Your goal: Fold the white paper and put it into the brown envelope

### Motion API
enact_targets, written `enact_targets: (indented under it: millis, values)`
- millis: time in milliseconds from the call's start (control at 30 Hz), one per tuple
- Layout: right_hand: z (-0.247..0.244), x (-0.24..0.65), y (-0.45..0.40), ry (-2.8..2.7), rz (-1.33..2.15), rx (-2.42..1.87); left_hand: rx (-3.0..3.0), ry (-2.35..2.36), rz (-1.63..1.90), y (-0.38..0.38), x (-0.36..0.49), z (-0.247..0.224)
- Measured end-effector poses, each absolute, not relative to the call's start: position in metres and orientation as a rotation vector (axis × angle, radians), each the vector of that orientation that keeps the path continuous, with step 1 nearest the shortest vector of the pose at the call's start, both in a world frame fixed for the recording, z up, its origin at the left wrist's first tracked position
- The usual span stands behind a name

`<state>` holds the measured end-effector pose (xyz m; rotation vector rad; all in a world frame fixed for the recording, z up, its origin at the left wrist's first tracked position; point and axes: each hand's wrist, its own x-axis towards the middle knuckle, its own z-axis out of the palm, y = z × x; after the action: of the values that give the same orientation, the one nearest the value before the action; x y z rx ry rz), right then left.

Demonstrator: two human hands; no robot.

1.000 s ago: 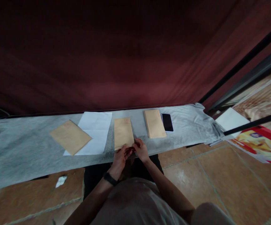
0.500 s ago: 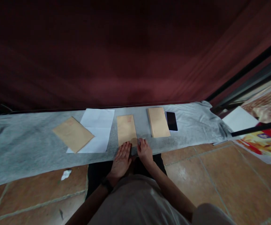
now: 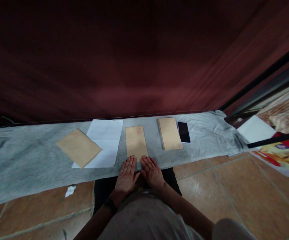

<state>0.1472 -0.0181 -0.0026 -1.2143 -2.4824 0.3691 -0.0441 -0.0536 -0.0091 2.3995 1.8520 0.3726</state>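
Note:
A brown paper envelope (image 3: 136, 141) lies upright in front of me on the grey cloth, with a small red print at its top right. My left hand (image 3: 126, 175) rests flat with fingers stretched over the envelope's near left corner. Beside it, my right hand (image 3: 153, 173) lies flat over the near right corner, fingers straight. The envelope's near edge is partly hidden by both hands. To the left, another brown envelope (image 3: 79, 148) lies slanted over a creased white paper sheet (image 3: 106, 143). On the right sits a stack of brown envelopes (image 3: 170, 133).
A phone (image 3: 184, 132) lies just right of the stack. The grey cloth (image 3: 34, 160) covers a long narrow surface against a dark red curtain (image 3: 134, 66). A scrap of white paper (image 3: 70, 190) is on the tiled floor (image 3: 201, 186). A colourful box (image 3: 281, 153) stands at far right.
My right hand has gone from curled fingers at the envelope's right edge to lying flat on its near right corner. My left hand stays flat. The view has shifted slightly.

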Motion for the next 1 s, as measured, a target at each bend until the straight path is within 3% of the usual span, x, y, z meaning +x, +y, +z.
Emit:
enact_targets:
  millis: [233, 700, 1000]
  values:
    - [-0.003, 0.148, -0.020, -2.470, 0.348, -1.232, 2.388, 1.840, 0.437, -0.046, -0.046, -0.006]
    - [0.000, 0.143, -0.020, -2.488, 0.255, -1.275, 2.378, 1.820, 0.390, 0.096, -0.015, 0.001]
    - [0.001, 0.144, -0.019, -2.495, 0.281, -1.283, 2.415, 1.786, 0.422, 0.098, -0.029, 0.002]
